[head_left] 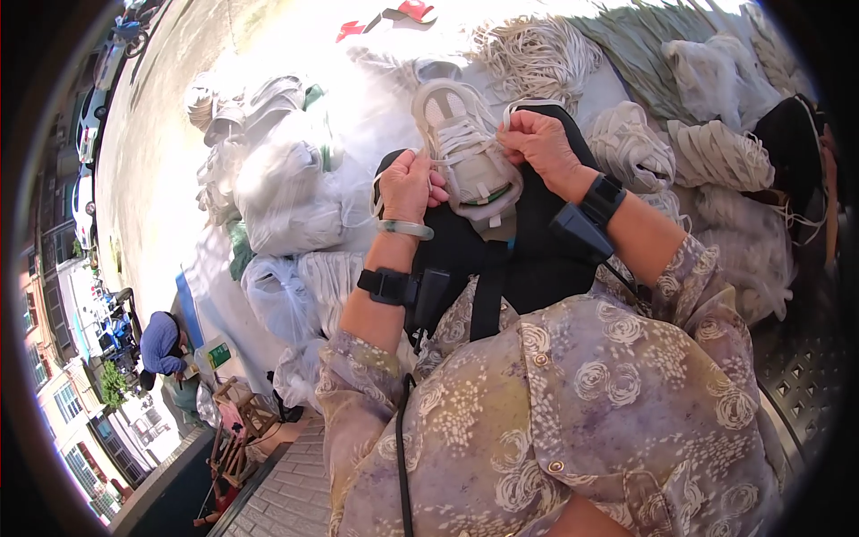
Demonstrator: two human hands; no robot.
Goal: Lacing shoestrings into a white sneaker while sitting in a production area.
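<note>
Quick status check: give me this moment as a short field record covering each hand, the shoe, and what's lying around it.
left hand: grips a white lace at the shoe's left side
right hand: pinches a lace end at the shoe's right side
shoe: pale sneaker, toe pointing away, resting on a black apron
laces: partly threaded across the upper
left of shoe: clear plastic bags of white goods
right and behind: bundles of white laces

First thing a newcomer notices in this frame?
The pale sneaker at centre, resting on a black pad, with the left hand and right hand pinching its white laces. Then the heaps of white lace bundles at right and the white plastic bags at left.
</note>
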